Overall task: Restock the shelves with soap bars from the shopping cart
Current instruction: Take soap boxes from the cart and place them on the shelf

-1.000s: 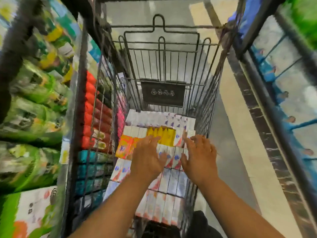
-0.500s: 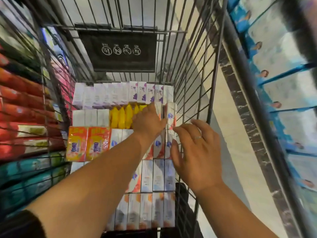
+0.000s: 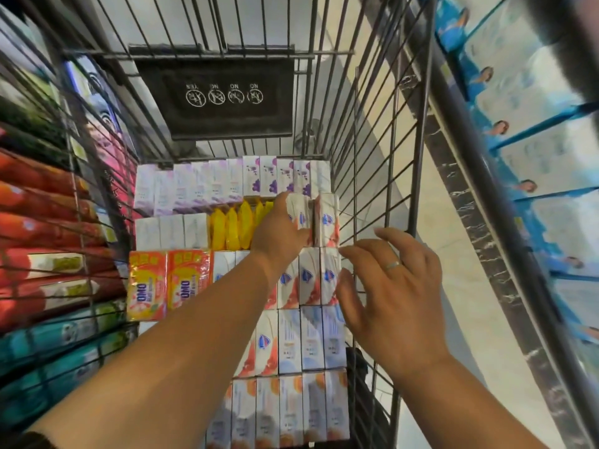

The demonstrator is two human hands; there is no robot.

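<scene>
The wire shopping cart (image 3: 356, 131) holds rows of boxed soap bars standing on edge. My left hand (image 3: 278, 234) reaches deep into the cart and grips white-and-red soap boxes (image 3: 327, 222) by the right wall, thumb on their near face. My right hand (image 3: 389, 293) hovers above the right wall with fingers spread, its fingertips close to another row of white-and-red soap boxes (image 3: 311, 277). Yellow soap packs (image 3: 233, 228) and orange OMO packs (image 3: 165, 283) lie left of my left arm.
A purple-and-white row of boxes (image 3: 259, 179) lines the cart's far end under a black warning sign (image 3: 223, 95). Stocked shelves (image 3: 42, 222) stand close on the left, and a shelf of blue-and-white packs (image 3: 534, 150) is on the right. Pale floor shows beyond the cart.
My view has moved closer over the cart. My left hand has reached further in and taken hold of the white-and-red boxes. My right hand has opened wider beside them.
</scene>
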